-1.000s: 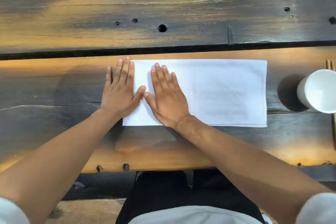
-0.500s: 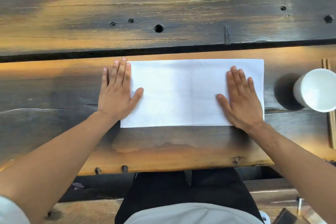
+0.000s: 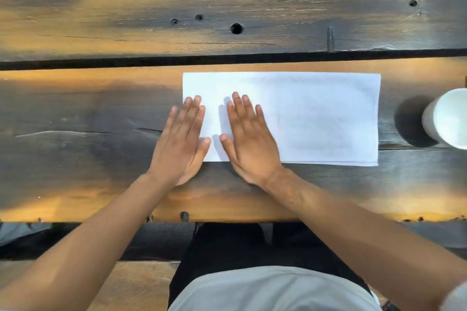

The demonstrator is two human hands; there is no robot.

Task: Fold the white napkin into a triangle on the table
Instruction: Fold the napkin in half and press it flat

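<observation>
The white napkin (image 3: 303, 113) lies flat on the dark wooden table (image 3: 101, 113), folded into a long rectangle with its layered edge toward me. My left hand (image 3: 180, 144) rests flat across the napkin's left end, fingers together, partly on the wood. My right hand (image 3: 249, 141) lies flat, palm down, on the napkin's left part close beside the left hand, its heel past the near edge. Neither hand holds anything.
A white cup (image 3: 448, 118) stands at the right edge of the table, just right of the napkin. A dark gap (image 3: 227, 59) between planks runs behind the napkin. The table's near edge (image 3: 227, 217) is above my lap.
My right hand slid out to the napkin's right end and has come back left beside the left hand. My left hand has shifted slightly nearer to me. The napkin stays flat.
</observation>
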